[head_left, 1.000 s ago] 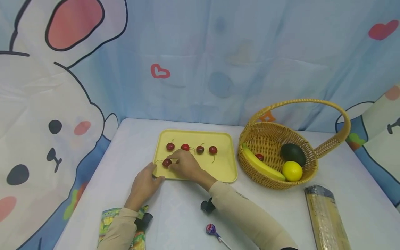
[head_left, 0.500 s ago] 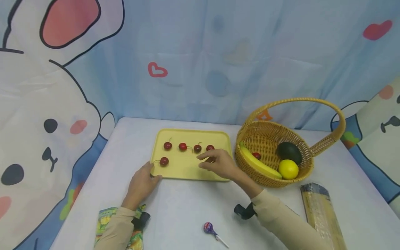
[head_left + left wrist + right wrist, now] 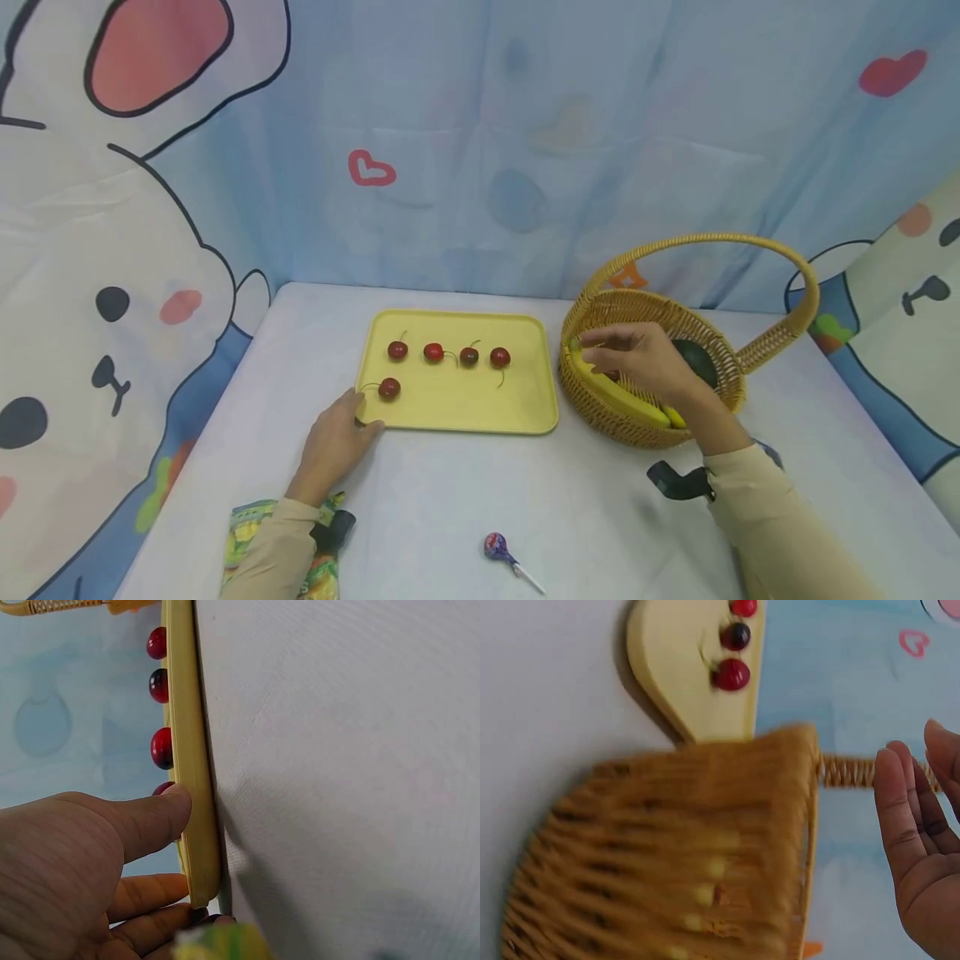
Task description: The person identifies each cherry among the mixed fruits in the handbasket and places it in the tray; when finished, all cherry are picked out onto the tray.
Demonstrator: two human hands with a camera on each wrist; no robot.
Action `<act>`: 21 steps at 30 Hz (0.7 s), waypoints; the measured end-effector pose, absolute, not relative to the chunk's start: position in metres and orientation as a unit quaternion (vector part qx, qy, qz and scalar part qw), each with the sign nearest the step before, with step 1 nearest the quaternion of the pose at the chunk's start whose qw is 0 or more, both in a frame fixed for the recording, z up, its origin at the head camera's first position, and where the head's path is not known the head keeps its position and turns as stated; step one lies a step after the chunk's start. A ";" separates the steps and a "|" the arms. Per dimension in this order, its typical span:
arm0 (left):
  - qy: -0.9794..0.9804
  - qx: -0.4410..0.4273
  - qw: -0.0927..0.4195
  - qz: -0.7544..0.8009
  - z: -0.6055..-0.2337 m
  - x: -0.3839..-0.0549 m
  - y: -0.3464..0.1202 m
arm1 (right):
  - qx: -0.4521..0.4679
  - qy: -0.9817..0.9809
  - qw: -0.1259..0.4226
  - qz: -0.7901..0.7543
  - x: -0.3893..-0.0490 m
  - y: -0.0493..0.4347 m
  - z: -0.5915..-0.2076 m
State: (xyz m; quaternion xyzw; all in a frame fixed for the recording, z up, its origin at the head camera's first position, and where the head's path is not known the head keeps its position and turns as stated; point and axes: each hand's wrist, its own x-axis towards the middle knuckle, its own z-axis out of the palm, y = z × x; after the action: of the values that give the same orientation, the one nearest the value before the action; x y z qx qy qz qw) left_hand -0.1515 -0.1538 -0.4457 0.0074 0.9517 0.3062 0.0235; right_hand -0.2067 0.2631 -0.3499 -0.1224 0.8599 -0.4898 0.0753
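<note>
My left hand [image 3: 333, 446] holds the front left corner of the yellow tray [image 3: 450, 412]. In the left wrist view its thumb lies on the tray's front wall, with the fingers round the corner. Four dark red cherries stand in a row, the first being a cherry [image 3: 397, 350] at the left; a single cherry [image 3: 388, 388] lies in front, near the left hand. My right hand [image 3: 641, 358] is above the wicker basket [image 3: 615, 429], fingers loosely bent and nothing between them. Beneath it are a banana [image 3: 618, 396] and a dark green avocado-like fruit [image 3: 697, 360].
A yellow round fruit [image 3: 675, 417] in the basket is mostly hidden by the right arm. The basket's tall handle [image 3: 705, 240] arches behind the hand. A lollipop [image 3: 497, 547] lies at the front; a colourful packet [image 3: 243, 529] is under the left forearm. A patterned curtain [image 3: 450, 208] hangs behind.
My right hand has left the single cherry at the tray's front left and moved right, across the tray to over the basket. The left hand stays at the tray corner.
</note>
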 end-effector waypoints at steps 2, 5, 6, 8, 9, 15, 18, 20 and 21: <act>0.952 0.008 0.023 0.306 -0.445 -0.152 -0.154 | -0.105 0.862 0.060 -0.492 -0.213 0.275 -0.348; 0.952 0.007 0.025 0.305 -0.445 -0.151 -0.154 | -0.084 0.862 0.049 -0.498 -0.224 0.290 -0.346; 0.952 0.006 0.027 0.305 -0.445 -0.151 -0.154 | -0.079 0.864 0.049 -0.496 -0.227 0.294 -0.346; 0.952 0.005 0.028 0.305 -0.445 -0.151 -0.154 | -0.069 0.865 0.052 -0.495 -0.233 0.302 -0.346; 0.952 0.005 0.028 0.304 -0.446 -0.151 -0.154 | -0.065 0.865 0.053 -0.495 -0.236 0.306 -0.346; 0.952 0.001 0.019 0.306 -0.448 -0.152 -0.153 | -0.039 0.872 0.045 -0.486 -0.250 0.325 -0.349; 0.951 -0.001 0.019 0.307 -0.449 -0.153 -0.153 | -0.030 0.872 0.046 -0.487 -0.254 0.329 -0.349; 0.951 -0.003 0.021 0.308 -0.449 -0.154 -0.153 | -0.024 0.875 0.044 -0.481 -0.257 0.332 -0.348; 0.951 -0.003 0.021 0.308 -0.449 -0.154 -0.153 | -0.020 0.877 0.040 -0.478 -0.258 0.333 -0.347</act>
State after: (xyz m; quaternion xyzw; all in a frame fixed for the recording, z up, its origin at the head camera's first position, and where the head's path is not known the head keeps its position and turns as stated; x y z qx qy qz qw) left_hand -0.1537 -0.1531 -0.4488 -0.0026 0.9511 0.3080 0.0213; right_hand -0.2577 0.3325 -0.3473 -0.0200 0.8774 -0.4777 0.0398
